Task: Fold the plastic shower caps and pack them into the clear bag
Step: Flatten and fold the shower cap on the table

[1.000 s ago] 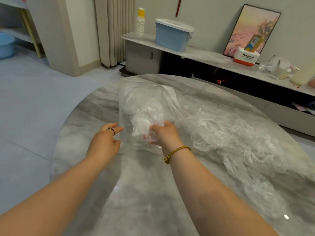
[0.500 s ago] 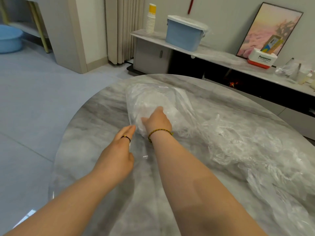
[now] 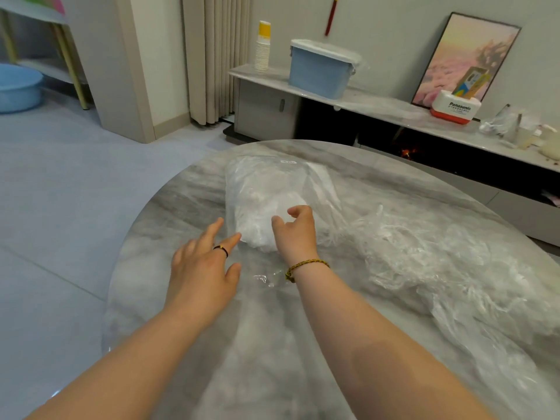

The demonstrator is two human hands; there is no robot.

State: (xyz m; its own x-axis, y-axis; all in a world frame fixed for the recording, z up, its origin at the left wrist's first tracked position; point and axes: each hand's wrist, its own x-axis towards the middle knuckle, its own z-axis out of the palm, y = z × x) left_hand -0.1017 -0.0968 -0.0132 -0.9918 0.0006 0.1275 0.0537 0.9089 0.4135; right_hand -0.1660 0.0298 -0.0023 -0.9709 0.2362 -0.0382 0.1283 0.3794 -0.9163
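A clear bag (image 3: 266,192) lies on the round marble table (image 3: 169,213), stuffed with folded white shower caps. Its open mouth faces me. My right hand (image 3: 295,231) hovers at the bag's mouth with fingers loosely curled and nothing in them. My left hand (image 3: 203,268), with a ring on one finger, has its fingers straight and spread, fingertips at the bag's near left edge. A long heap of loose plastic shower caps (image 3: 439,268) stretches across the table's right side.
Beyond the table stands a low marble-topped cabinet (image 3: 378,104) with a blue lidded bin (image 3: 321,68), a stack of paper cups (image 3: 262,47), a Panasonic box (image 3: 456,109) and a framed picture (image 3: 463,56). A blue basin (image 3: 18,90) sits on the floor far left.
My right hand pushed a folded cap into the bag, then drew back out with nothing in it. My left hand let go of the bag's mouth and spread flat.
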